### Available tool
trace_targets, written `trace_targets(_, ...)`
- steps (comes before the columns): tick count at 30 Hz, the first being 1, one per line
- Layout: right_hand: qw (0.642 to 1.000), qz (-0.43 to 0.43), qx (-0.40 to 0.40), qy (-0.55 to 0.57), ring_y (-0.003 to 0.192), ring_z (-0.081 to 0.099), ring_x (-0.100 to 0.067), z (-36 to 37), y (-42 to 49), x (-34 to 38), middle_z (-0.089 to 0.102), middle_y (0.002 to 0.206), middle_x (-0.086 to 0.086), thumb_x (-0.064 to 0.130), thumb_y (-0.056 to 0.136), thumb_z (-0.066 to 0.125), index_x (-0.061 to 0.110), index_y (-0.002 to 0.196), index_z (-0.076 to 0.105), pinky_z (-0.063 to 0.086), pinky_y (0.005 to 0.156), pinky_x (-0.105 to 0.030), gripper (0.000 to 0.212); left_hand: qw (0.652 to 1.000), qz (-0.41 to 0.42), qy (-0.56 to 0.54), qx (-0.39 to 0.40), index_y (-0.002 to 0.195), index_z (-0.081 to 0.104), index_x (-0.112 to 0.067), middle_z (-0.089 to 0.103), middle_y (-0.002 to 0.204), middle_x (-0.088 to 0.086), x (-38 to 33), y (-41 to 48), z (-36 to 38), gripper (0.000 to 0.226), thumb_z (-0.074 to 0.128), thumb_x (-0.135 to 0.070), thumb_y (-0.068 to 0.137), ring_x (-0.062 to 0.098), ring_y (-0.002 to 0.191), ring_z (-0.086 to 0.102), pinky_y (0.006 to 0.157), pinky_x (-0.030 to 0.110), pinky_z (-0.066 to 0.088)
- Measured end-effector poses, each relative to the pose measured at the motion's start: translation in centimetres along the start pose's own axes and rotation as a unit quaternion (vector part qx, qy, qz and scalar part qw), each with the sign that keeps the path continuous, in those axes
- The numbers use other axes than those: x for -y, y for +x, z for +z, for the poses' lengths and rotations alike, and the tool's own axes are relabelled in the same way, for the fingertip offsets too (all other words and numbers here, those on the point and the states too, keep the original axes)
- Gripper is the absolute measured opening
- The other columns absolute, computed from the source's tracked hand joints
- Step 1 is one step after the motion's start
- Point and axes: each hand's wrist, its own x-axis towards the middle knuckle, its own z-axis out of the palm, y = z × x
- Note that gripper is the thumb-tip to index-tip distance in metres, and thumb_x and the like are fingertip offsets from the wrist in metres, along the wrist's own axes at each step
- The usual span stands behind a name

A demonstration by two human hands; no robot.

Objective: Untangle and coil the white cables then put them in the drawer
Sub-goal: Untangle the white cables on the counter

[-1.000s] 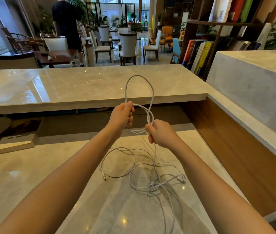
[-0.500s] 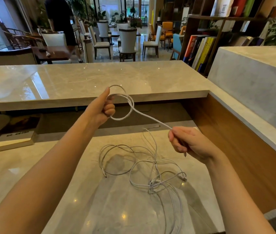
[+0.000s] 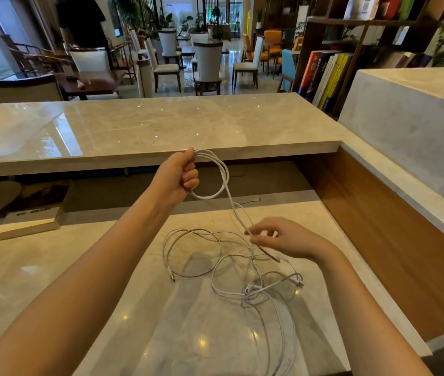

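My left hand point(image 3: 178, 175) is raised above the desk, closed around a small coil of white cable point(image 3: 222, 172). From that coil a strand runs down to my right hand point(image 3: 283, 238), which pinches it between thumb and fingertips just over the desk. Below both hands a tangle of white cables point(image 3: 250, 287) lies spread on the marble desk point(image 3: 52, 267), with one loose plug end point(image 3: 172, 276) at its left. No drawer is in view.
A raised marble counter point(image 3: 147, 126) runs across the back, with a dark recess under it. A book point(image 3: 29, 222) lies at the left. A wood-panelled side wall point(image 3: 391, 226) rises on the right. A person stands among chairs beyond the counter.
My left hand has lifted and now holds a tighter coil. My right hand slid down and rightward along the strand, then came back in over the tangle.
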Motion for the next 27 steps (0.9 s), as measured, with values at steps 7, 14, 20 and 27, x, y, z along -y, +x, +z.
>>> trace_targets(7, 0.985, 0.017, -0.155, 0.07, 0.06, 0.06, -0.009, -0.4, 2.7, 4.5, 0.065, 0.071, 0.0, 0.023, 0.091, 0.059, 0.012, 0.085, 0.069, 0.048, 0.055, -0.019, 0.016, 0.994, 0.01, -0.097, 0.056, 0.082, 0.052, -0.009, 0.034, 0.049, -0.007, -0.2, -1.6, 2.8, 0.026, 0.043, -0.027, 0.098, 0.005, 0.039, 0.029, 0.039, 0.014, 0.024)
trace_targets(14, 0.9, 0.009, -0.185, 0.395, 0.076, 0.071, -0.021, -0.6, 2.3, 6.2, 0.071, 0.086, -0.017, 0.004, 0.088, 0.061, 0.001, 0.099, 0.066, 0.058, 0.068, -0.023, 0.013, 0.986, -0.01, -0.155, 0.056, 0.084, 0.052, -0.009, 0.032, 0.049, -0.006, 0.9, -3.1, 4.4, 0.027, 0.041, -0.029, 0.099, 0.005, 0.04, 0.028, 0.039, 0.014, 0.025)
trace_targets(20, 0.816, -0.009, -0.155, 0.557, 0.097, 0.068, -0.026, -0.7, 1.5, 7.0, 0.069, 0.106, -0.018, 0.005, 0.09, 0.054, 0.007, 0.11, 0.062, 0.054, 0.089, -0.035, 0.022, 0.996, 0.083, 0.014, 0.024, 0.091, 0.05, -0.01, 0.038, 0.056, -0.004, 1.4, -3.1, 5.4, 0.024, 0.037, -0.028, 0.101, 0.006, 0.046, 0.033, 0.043, 0.017, 0.031)
trace_targets(27, 0.818, 0.005, -0.317, 0.48, 0.067, 0.065, 0.001, -0.4, 1.7, 6.6, 0.066, 0.085, 0.002, 0.009, 0.095, 0.05, 0.014, 0.104, 0.062, 0.05, 0.058, -0.009, 0.016, 0.958, 0.153, 0.243, -0.016, 0.098, 0.05, -0.014, 0.047, 0.069, -0.001, 3.0, -3.2, 7.2, 0.022, 0.032, -0.026, 0.102, 0.008, 0.056, 0.049, 0.054, 0.021, 0.047)
